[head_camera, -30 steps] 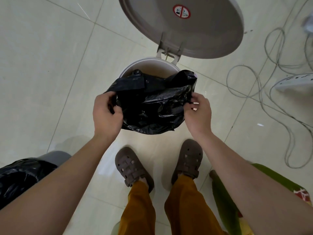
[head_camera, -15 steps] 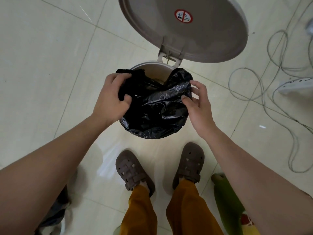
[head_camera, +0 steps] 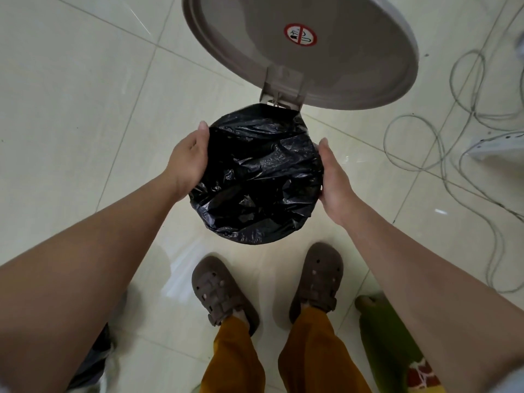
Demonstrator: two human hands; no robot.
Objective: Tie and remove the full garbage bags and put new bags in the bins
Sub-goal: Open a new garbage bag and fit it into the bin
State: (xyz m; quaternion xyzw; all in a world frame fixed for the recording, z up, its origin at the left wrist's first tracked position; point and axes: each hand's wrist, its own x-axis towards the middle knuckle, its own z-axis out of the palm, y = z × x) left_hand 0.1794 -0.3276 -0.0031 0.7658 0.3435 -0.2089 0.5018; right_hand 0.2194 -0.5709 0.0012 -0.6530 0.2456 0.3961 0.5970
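Note:
A new black garbage bag (head_camera: 255, 177) is stretched over the mouth of the round bin and hides its rim. The bin's grey lid (head_camera: 306, 52) stands open behind it on its hinge. My left hand (head_camera: 187, 160) lies flat against the bag on the bin's left side, thumb pointing up. My right hand (head_camera: 333, 177) presses the bag on the right side in the same way. The fingers of both hands are hidden below the rim. Part of a dark, filled bag (head_camera: 96, 358) shows at the lower left, behind my left forearm.
Grey cables (head_camera: 425, 143) loop over the tiled floor to the right, by a white appliance base (head_camera: 499, 143). A green object (head_camera: 391, 344) lies at the lower right. My feet in brown clogs (head_camera: 224, 293) stand just in front of the bin.
The bag was bunched in both hands above the bin. It is now spread over the whole rim, and both hands have moved out to the bin's sides.

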